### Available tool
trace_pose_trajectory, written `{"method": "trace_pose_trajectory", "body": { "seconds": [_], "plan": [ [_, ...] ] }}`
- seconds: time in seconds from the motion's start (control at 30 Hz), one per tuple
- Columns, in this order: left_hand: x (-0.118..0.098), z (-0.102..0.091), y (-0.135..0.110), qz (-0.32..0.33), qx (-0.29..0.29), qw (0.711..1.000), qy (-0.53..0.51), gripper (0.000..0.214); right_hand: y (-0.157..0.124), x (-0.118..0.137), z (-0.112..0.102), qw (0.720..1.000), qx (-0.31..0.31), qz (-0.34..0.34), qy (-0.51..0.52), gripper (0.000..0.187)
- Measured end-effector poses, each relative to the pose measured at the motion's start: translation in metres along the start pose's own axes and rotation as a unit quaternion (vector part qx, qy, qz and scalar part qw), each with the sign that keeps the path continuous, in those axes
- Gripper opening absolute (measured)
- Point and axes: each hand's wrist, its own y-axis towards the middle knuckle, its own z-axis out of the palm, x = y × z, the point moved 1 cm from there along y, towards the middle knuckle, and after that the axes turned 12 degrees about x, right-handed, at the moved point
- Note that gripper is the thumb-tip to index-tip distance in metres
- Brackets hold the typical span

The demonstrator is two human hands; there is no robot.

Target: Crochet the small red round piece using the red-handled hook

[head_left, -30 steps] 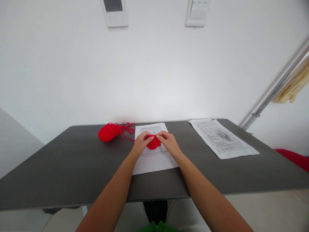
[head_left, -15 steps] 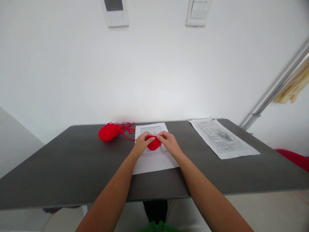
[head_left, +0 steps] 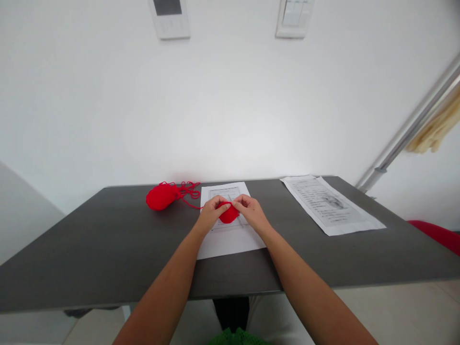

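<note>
A small red knitted piece [head_left: 229, 214] lies between both of my hands, over a white printed sheet [head_left: 230, 237] on the dark table [head_left: 89, 249]. My left hand [head_left: 212, 212] pinches its left side with closed fingers. My right hand [head_left: 251, 211] pinches its right upper edge, fingers closed too. A thin needle seems to run under the piece, hard to make out. A red strand leads from the piece left to a ball of red yarn [head_left: 161, 197] near the table's far edge.
A second printed sheet [head_left: 330, 205] lies at the table's right rear. A metal pole [head_left: 413, 129] leans at the right, with a red seat [head_left: 436, 235] below it. Wall panels [head_left: 168, 17] hang above. The wall stands right behind the table.
Almost nothing: my fingers have shifted slightly on the red knitted piece, which stays in place on the sheet.
</note>
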Motion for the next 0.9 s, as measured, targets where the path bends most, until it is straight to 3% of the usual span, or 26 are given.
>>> {"method": "trace_pose_trajectory", "body": {
  "seconds": [0.9],
  "plan": [
    [0.0004,0.0008,0.0001,0.002,0.010,1.000,0.013,0.016,0.0021,-0.0051,0.0004,1.000,-0.015,-0.003,-0.016,0.015]
  ]
}}
